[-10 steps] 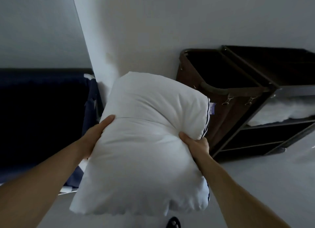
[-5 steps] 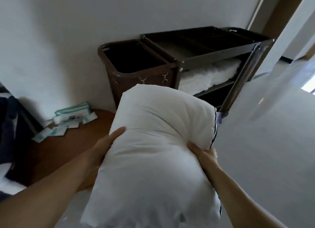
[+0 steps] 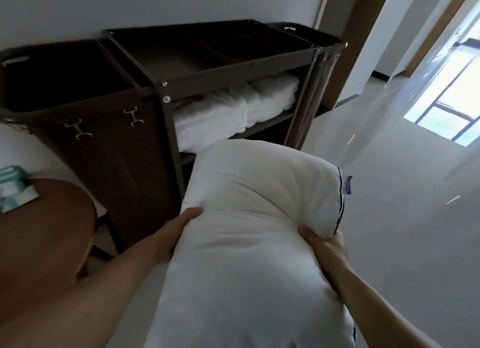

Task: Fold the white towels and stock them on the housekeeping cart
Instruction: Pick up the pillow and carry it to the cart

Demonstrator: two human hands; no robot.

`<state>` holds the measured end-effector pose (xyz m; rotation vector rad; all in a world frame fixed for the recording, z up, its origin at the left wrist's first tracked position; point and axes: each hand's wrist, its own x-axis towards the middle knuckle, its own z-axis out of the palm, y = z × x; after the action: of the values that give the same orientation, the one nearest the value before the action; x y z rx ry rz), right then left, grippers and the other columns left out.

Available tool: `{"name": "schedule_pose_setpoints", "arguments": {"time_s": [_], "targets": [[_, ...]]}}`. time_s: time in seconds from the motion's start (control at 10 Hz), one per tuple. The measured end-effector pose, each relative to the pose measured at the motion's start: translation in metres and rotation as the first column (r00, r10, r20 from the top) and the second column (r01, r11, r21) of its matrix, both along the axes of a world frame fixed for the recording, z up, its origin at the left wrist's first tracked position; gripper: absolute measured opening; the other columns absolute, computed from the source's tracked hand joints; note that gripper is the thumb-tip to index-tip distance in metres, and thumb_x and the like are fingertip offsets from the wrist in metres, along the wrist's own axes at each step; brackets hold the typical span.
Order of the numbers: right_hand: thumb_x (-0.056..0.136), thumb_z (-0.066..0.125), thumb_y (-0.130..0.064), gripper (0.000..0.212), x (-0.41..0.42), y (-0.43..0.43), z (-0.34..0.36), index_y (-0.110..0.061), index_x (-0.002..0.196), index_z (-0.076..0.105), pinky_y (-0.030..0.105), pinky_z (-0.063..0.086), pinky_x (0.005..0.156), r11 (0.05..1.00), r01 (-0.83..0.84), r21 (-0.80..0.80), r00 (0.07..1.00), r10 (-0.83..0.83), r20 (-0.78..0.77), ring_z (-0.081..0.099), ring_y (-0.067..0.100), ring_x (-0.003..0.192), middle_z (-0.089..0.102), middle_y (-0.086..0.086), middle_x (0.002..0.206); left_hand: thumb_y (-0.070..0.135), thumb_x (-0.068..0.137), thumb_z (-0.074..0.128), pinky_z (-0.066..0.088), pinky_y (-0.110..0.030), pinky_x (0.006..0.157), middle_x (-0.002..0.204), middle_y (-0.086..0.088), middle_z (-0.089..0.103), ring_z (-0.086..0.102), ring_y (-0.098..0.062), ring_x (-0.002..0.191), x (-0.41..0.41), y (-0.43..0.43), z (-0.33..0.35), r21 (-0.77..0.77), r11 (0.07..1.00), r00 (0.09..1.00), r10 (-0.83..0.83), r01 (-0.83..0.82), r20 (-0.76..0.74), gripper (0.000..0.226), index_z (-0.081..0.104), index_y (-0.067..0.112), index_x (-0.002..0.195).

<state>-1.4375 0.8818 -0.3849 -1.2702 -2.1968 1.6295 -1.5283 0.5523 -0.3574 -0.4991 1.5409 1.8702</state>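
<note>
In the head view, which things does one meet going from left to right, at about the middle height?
Teal packets → brown laundry bag → folded white towels → bright window.

A dark brown housekeeping cart (image 3: 233, 75) is seen standing against the wall, built with a shallow divided top tray (image 3: 207, 54) and a brown fabric bag (image 3: 104, 150) hung by metal clips at its left end. White towels (image 3: 210, 121) are folded and stocked on the shelf just under the tray, laid in two stacks touching side by side. The cart's lower part is partly hidden by a white pillow (image 3: 246, 243).
</note>
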Motion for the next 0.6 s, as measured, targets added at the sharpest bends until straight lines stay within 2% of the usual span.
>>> {"name": "schedule_pose_setpoints", "arguments": {"time_s": [0.1, 0.2, 0.3, 0.4, 0.5, 0.6], "targets": [[0.066, 0.091, -0.043, 0.069, -0.045, 0.030, -0.023, -0.022, 0.122, 0.056, 0.047, 0.051, 0.096, 0.999, -0.041, -0.008, 0.998, 0.040, -0.043, 0.061, 0.031, 0.106, 0.066, 0.006, 0.114, 0.046, 0.076, 0.072, 0.052, -0.049, 0.097, 0.121, -0.021, 0.068, 0.065, -0.038, 0.113, -0.049, 0.028, -0.028, 0.011, 1.000, 0.998, -0.029, 0.028, 0.056, 0.065, 0.062, 0.008, 0.128], [0.056, 0.094, -0.045, 0.073, -0.106, 0.058, -0.040, -0.026, 0.116, 0.056, 0.035, 0.051, 0.078, 0.999, -0.048, 0.006, 0.997, 0.048, -0.067, 0.062, 0.019, 0.091, 0.066, -0.002, 0.104, 0.045, 0.071, 0.072, 0.059, -0.040, 0.078, 0.112, -0.016, 0.073, 0.072, -0.032, 0.100, -0.100, 0.054, -0.065, 0.052, 0.998, 0.996, -0.030, 0.025, 0.083, 0.064, 0.065, 0.013, 0.125], [0.047, 0.085, -0.052, 0.083, -0.167, 0.080, -0.064, -0.024, 0.120, 0.057, 0.027, 0.043, 0.064, 0.993, -0.121, -0.001, 0.989, 0.121, -0.085, 0.056, 0.006, 0.081, 0.062, -0.008, 0.096, 0.040, 0.071, 0.073, 0.060, -0.034, 0.065, 0.111, -0.015, 0.074, 0.074, -0.028, 0.094, -0.141, 0.067, -0.103, 0.054, 0.998, 0.996, 0.013, -0.017, 0.089, 0.060, 0.065, 0.012, 0.124], [0.055, 0.096, -0.034, 0.080, -0.222, 0.093, -0.093, -0.024, 0.124, 0.056, 0.034, 0.053, 0.077, 0.980, -0.195, -0.049, 0.978, 0.190, -0.091, 0.063, 0.014, 0.092, 0.066, -0.004, 0.107, 0.034, 0.071, 0.078, 0.060, -0.032, 0.068, 0.114, -0.015, 0.073, 0.073, -0.027, 0.098, -0.168, 0.071, -0.136, 0.062, 0.995, 0.990, 0.074, -0.082, 0.119, 0.060, 0.065, 0.008, 0.124], [0.053, 0.096, -0.031, 0.080, -0.271, 0.102, -0.125, -0.028, 0.123, 0.056, 0.030, 0.054, 0.075, 0.957, -0.275, -0.088, 0.958, 0.265, -0.113, 0.065, 0.007, 0.095, 0.068, -0.008, 0.109, 0.024, 0.072, 0.082, 0.060, -0.033, 0.073, 0.117, -0.017, 0.071, 0.072, -0.028, 0.101, -0.183, 0.075, -0.169, 0.069, 0.985, 0.984, 0.150, -0.157, 0.091, 0.061, 0.063, 0.004, 0.127], [0.054, 0.098, -0.027, 0.080, -0.316, 0.112, -0.159, -0.025, 0.123, 0.058, 0.025, 0.050, 0.071, 0.918, -0.379, -0.118, 0.924, 0.368, -0.105, 0.065, 0.007, 0.098, 0.069, -0.008, 0.109, 0.025, 0.064, 0.089, 0.059, -0.031, 0.075, 0.118, -0.018, 0.071, 0.071, -0.030, 0.103, -0.189, 0.086, -0.199, 0.022, 0.977, 0.977, 0.213, -0.214, 0.021, 0.075, 0.059, 0.003, 0.130]]}}
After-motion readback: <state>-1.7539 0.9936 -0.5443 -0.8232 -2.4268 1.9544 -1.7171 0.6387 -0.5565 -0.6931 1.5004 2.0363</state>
